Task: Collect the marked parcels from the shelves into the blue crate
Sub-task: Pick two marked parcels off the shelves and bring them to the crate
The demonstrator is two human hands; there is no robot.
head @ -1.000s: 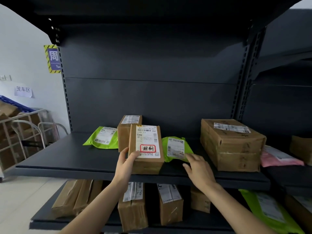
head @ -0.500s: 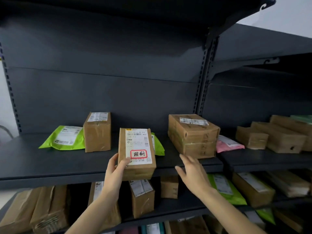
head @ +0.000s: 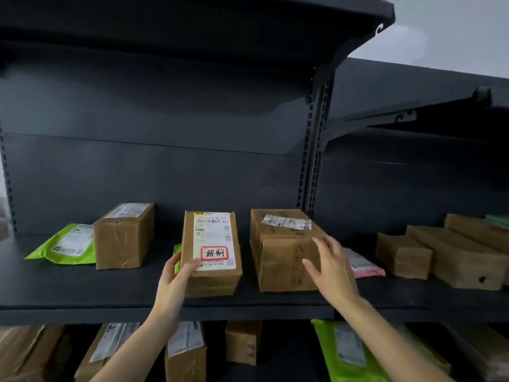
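A: Entry 1. Where is the marked parcel?

B: The marked parcel (head: 210,252) is a brown carton with a white label and a red-framed handwritten stamp. It stands on end near the front edge of the middle shelf (head: 82,293), about mid-width. Cannot tell whether its base sits on the shelf or is just clear of it.

A: Left hand?

B: The left hand (head: 176,279) holds the parcel at its lower left corner, with the thumb on the label face and the fingers round the left side.

A: Right hand?

B: The right hand (head: 330,268) holds nothing. Its fingers are spread wide and straight in front of the front right corner of the large cardboard box (head: 283,252). The hand is blurred, so contact with the box cannot be told.

A: Neighbours on that shelf?

B: The large box stands just right of the parcel, with a narrow gap between them. A green sliver (head: 177,255) shows behind the parcel's left edge. Further left is a small cardboard box (head: 124,235), and a green mailer (head: 64,245) lies against its left side. A pink mailer (head: 363,264) lies flat to the right of the large box. Long cartons (head: 454,257) lie in the next bay to the right.

A: Below?

B: On the lower shelf are labelled cartons (head: 186,351), with a bright green bag (head: 347,351) to their right.
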